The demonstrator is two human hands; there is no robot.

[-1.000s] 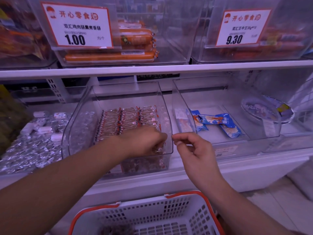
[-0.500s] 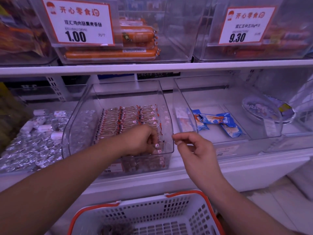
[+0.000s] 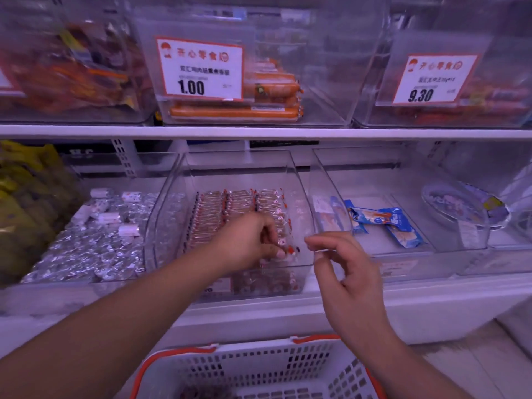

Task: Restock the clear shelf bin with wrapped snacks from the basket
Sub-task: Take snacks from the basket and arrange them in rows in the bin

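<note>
The clear shelf bin (image 3: pixel 161 226) sits on the lower shelf, with rows of red-and-clear wrapped snacks (image 3: pixel 218 208) lying inside. My left hand (image 3: pixel 247 240) reaches over the front wall and pinches a wrapped snack (image 3: pixel 289 250) at the bin's front right. At the bin's right front corner, my right hand (image 3: pixel 345 272) has its fingers curled, and thumb and index finger pinch the clear rim. The white basket (image 3: pixel 259 367) with an orange rim stands below, with a few dark snacks (image 3: pixel 201 394) at its bottom.
Silver-wrapped sweets (image 3: pixel 86 249) fill the bin to the left. The bin to the right holds blue packets (image 3: pixel 385 223) and a round pack (image 3: pixel 460 208). Above, a shelf board (image 3: pixel 259 131) carries bins of orange sausages (image 3: pixel 236 112) with price cards.
My left hand has slid a little toward the bin's front right with the snack in its fingers. My right hand has stayed at the corner. The view has tilted upward.
</note>
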